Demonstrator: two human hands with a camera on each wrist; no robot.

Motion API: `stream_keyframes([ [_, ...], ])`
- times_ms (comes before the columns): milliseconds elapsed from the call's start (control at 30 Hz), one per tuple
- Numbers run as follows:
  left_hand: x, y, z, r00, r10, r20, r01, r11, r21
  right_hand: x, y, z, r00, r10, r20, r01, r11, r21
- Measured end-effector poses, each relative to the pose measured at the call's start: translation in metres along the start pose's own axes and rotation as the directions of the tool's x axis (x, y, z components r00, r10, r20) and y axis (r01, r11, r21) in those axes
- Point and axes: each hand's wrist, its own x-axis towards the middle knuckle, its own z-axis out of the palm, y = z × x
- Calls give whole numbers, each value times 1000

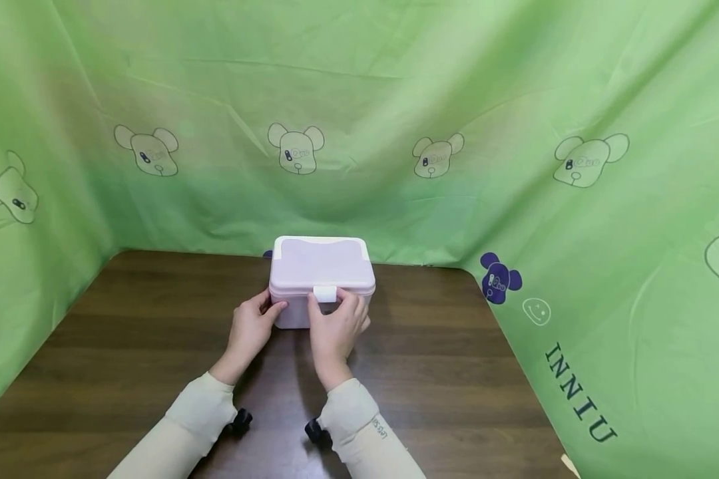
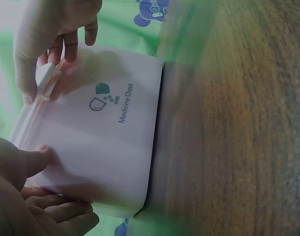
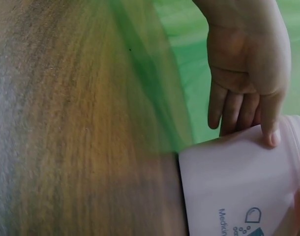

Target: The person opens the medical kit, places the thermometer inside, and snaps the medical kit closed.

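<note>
A pale pink-lilac medicine chest (image 1: 320, 265) with its lid down stands near the table's far edge. "Medicine Chest" and a capsule drawing are printed on its front, seen in the left wrist view. My left hand (image 1: 248, 332) holds its left front corner, thumb on the front face and fingers along the side. At the middle of the front, my right hand (image 1: 337, 332) pinches the white latch (image 1: 325, 294) between thumb and forefinger. The left wrist view shows the latch tilted out from the front. The chest's inside is hidden by the lid.
The brown wooden table (image 1: 156, 352) extends on both sides of the chest and towards me. A green curtain (image 1: 365, 86) with bear-head drawings hangs close behind the chest and along both sides. A small pale object (image 1: 569, 466) shows at the lower right table edge.
</note>
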Motion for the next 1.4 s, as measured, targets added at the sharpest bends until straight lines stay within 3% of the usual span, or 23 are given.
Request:
stream_keyframes([
  [433, -2, -3, 0, 1000, -10, 3, 10, 1000, 19, -2, 4, -9, 984, 84, 158, -69, 993, -97],
  [933, -1, -1, -4, 1000, -9, -1, 9, 999, 38, -7, 16, 0, 994, 15, 105, -15, 1000, -4],
  [1400, 2, -1, -1, 1000, 3, 13, -4, 999, 40, -6, 23, 5, 997, -17, 79, 20, 999, -31],
])
